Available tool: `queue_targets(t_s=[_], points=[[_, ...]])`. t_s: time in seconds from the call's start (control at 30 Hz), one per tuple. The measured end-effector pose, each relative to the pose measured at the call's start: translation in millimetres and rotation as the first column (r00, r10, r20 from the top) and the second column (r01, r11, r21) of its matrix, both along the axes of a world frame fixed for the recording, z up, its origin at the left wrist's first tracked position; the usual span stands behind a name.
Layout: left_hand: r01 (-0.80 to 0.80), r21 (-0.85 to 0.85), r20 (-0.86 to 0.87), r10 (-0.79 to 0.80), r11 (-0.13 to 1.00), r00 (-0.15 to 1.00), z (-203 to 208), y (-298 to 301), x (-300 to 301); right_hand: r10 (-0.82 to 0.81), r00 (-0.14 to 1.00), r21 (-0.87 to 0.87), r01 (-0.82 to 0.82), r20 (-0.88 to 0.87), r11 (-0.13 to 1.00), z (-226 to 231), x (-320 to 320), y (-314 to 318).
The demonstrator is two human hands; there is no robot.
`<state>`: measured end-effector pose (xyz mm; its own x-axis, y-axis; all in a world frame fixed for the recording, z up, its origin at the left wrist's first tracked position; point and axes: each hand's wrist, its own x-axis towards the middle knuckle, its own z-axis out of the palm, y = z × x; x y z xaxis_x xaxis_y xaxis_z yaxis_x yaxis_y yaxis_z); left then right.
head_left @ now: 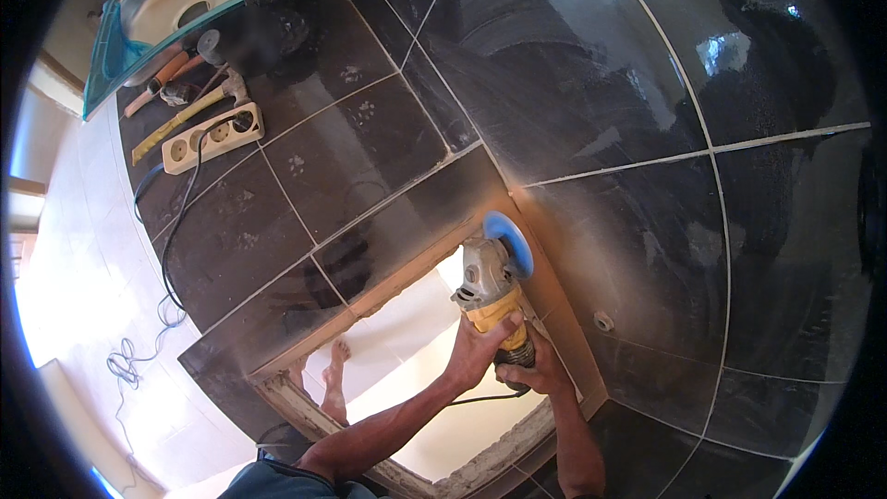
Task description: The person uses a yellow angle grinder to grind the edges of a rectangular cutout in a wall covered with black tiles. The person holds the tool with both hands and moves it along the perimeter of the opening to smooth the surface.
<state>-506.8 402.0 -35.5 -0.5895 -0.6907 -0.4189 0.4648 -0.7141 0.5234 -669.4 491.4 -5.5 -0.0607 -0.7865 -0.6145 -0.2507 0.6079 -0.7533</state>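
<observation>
With both hands I hold a yellow angle grinder (493, 307) with a grey metal head. My left hand (473, 351) is closed around its body, and my right hand (540, 368) wraps the dark rear end, where a black cord comes out. The blue disc (511, 242) is at the far right corner of a rectangular opening in the dark tiled counter. It lies close to the orange-brown dusty edge (545, 268) beside the wall; whether it touches cannot be made out. A hazy orange dust patch covers the tiles nearby.
On the counter at the far left lie a power strip (212, 137), a yellow-handled hammer (189, 115) and other hand tools. A sink in blue film (152, 5) stands behind them. Cables (171, 263) hang over the counter's left edge. A bare foot (340, 351) shows through the opening.
</observation>
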Motion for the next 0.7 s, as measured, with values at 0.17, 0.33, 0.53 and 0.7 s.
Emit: queue_targets(t_s=[0.17, 0.33, 0.53, 0.7], points=[[0.03, -0.021, 0.014, -0.029, 0.999, 0.999, 1.1, -2.5, 1.8, 0.002, 1.0, -0.012, -0.002, 0.002, 1.0, 3.2, 2.0, -3.6], [0.014, -0.017, 0.011, -0.014, 1.0, 1.0, -0.7, -1.5, 0.7, -0.01, 1.0, 0.017, 0.011, -0.003, 1.0, 2.6, 2.4, -2.2], [0.003, 0.01, 0.013, -0.003, 1.0, 1.0, 0.6, -4.2, 0.6, 0.025, 0.999, 0.02, -0.024, -0.027, 1.0, 5.9, 1.0, -6.8], [0.036, 0.03, 0.023, -0.036, 0.999, 0.999, -4.2, -2.7, 0.7, -0.01, 1.0, 0.059, 0.009, 0.017, 0.998, 7.0, 2.5, -6.7]])
